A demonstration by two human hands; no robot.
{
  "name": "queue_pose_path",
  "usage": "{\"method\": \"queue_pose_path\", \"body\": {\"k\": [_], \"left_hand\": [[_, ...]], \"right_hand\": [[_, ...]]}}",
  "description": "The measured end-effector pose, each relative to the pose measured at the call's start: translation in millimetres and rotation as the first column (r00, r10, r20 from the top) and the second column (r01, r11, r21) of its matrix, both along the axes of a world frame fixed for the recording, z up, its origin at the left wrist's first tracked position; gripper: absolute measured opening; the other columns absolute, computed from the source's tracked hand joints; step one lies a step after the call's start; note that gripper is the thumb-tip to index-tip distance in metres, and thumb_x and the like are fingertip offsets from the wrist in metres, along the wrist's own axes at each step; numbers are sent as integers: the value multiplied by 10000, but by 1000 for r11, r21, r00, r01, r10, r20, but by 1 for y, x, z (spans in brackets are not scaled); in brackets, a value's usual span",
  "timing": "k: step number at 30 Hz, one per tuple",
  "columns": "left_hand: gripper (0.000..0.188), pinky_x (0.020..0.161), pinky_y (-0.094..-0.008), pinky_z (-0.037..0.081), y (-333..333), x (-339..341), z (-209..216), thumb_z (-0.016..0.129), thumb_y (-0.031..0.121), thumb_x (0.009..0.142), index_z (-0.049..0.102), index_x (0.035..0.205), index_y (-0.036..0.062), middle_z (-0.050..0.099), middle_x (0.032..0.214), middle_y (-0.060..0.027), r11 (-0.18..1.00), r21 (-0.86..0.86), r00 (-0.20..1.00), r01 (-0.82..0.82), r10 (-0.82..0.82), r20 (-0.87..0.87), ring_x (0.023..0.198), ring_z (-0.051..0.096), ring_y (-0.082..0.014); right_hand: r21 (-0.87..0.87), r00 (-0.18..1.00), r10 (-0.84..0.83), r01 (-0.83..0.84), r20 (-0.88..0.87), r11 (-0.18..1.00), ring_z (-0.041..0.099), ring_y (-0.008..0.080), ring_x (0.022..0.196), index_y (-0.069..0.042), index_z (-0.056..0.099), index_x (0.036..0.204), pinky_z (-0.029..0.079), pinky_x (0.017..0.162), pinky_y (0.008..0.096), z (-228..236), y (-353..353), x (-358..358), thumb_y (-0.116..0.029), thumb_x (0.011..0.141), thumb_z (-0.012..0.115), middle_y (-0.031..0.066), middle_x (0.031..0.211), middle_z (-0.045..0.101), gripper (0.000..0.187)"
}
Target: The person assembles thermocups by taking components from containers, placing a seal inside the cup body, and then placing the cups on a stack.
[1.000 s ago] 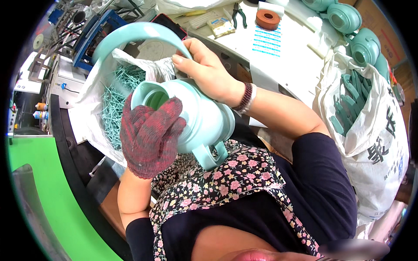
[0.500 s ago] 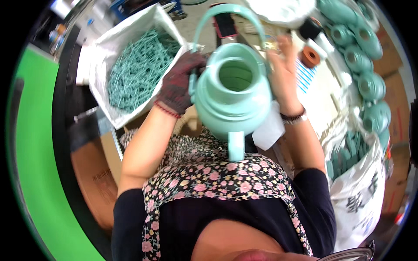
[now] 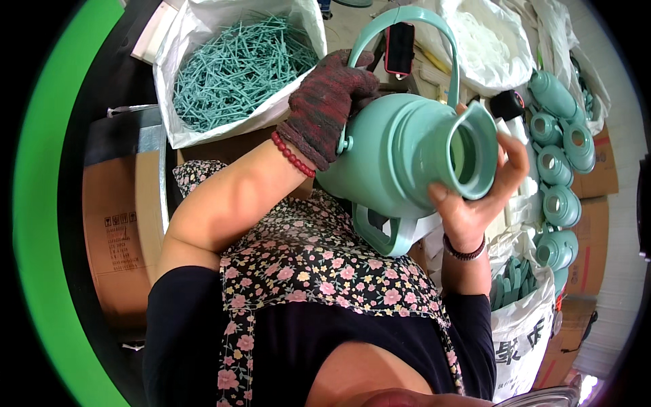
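Note:
A mint-green plastic thermos jug body (image 3: 393, 152) is tilted in front of my chest, its open spouted mouth facing right. The arched carrying handle (image 3: 453, 61) stands up beyond it, and a side handle (image 3: 400, 237) points toward my apron. My left hand (image 3: 329, 102), in a dark red and black knit glove, grips the jug at the left, by the carrying handle's foot; some fingertips are hidden. My bare right hand (image 3: 478, 210) curls round the mouth rim, thumb on the near side and fingers on the far side.
A white-lined box (image 3: 163, 81) of thin green plastic strips stands at far left. Several similar jug bodies (image 3: 559, 207) line the right. A sack (image 3: 529, 325) of green handle pieces is below them. A phone (image 3: 400, 51) and a bag of white parts (image 3: 475, 41) lie beyond.
The jug has turned from upright to tilted, its mouth swinging to the right. My right hand has closed round the mouth rim. The view has shifted.

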State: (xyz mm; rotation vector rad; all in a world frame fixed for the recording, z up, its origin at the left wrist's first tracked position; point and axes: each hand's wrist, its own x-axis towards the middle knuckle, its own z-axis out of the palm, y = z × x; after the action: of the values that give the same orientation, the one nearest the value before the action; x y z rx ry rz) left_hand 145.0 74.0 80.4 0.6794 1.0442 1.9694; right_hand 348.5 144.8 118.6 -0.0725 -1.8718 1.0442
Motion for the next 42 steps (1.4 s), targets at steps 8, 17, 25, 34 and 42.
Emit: {"method": "queue_pose_path", "body": {"k": [8,17,25,34,42], "left_hand": [[470,909,-378,467,-45,17,61,571,69,868,438,1313,-4,586,1097,-133,904,397,358,-156,427,-831,1025,582,-251],[400,1027,-375,389,-74,-63,-77,447,213,957,511,1253,-48,518,1294,-171,962,-117,917,248,-195,348,1208,491,-284],[507,1084,-458,340,-99,-16,-22,453,224,977,317,1428,38,451,1386,-153,961,-173,975,-215,221,17,1258,450,-304],[576,890,-352,461,-42,-38,-43,546,225,942,299,1434,57,590,1083,-81,990,-127,981,-68,43,-188,907,580,-187],[509,760,-298,480,-71,-63,-183,606,197,885,408,1323,29,550,954,-38,826,-517,944,-225,54,-325,806,526,-135]], "right_hand": [[-330,986,83,-128,-147,935,522,334,1177,-92,239,1291,413,1001,441,-6,-14,-13,-237,622,850,234,1250,506,917],[-68,963,249,-256,-107,964,413,319,1295,-82,282,1440,365,1059,451,1,56,32,-310,623,822,186,1417,383,1006],[-215,836,-152,304,527,928,585,371,1040,-14,492,1263,448,927,405,-19,100,44,-555,774,628,243,1116,610,742],[-530,652,-549,255,-524,809,596,272,1031,-128,433,1265,505,890,504,8,230,217,-290,951,431,75,1185,544,353],[-802,4,-941,520,-340,292,533,317,1057,-170,70,1469,578,708,421,75,326,297,-229,817,627,154,1363,382,860]]}}
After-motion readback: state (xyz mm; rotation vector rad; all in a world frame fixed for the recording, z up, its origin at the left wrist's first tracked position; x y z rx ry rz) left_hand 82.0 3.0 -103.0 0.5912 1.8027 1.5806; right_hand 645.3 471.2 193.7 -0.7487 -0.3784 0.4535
